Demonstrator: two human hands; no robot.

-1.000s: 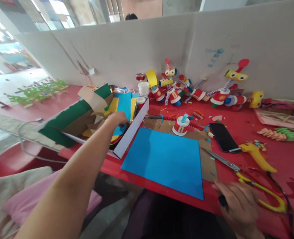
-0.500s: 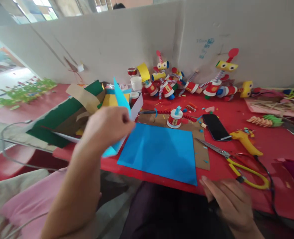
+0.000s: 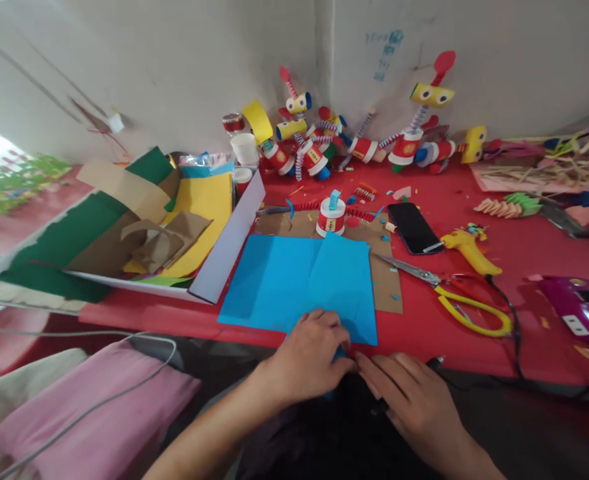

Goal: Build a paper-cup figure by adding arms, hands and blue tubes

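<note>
My left hand (image 3: 308, 357) is closed at the table's near edge, pinching the near end of a blue paper piece (image 3: 339, 280) that lies over a larger blue sheet (image 3: 269, 280). My right hand (image 3: 408, 393) is just to its right, fingers close together, with a black marker (image 3: 432, 364) under it. The two hands nearly touch. A brown cardboard mat (image 3: 387, 283) lies beneath the blue sheets on the red table (image 3: 474, 200).
An open box (image 3: 224, 250) of coloured paper and cardboard scraps sits left. Yellow-handled scissors (image 3: 462, 307), a yellow glue gun (image 3: 469, 247), a black phone (image 3: 413, 227) and a small paper-cup figure (image 3: 330, 217) lie beyond. Several finished cup figures (image 3: 374, 143) line the partition.
My left hand took a blue paper piece out of the box and brought it down onto the blue sheet near the table edge. My right hand shifted left to meet it.
</note>
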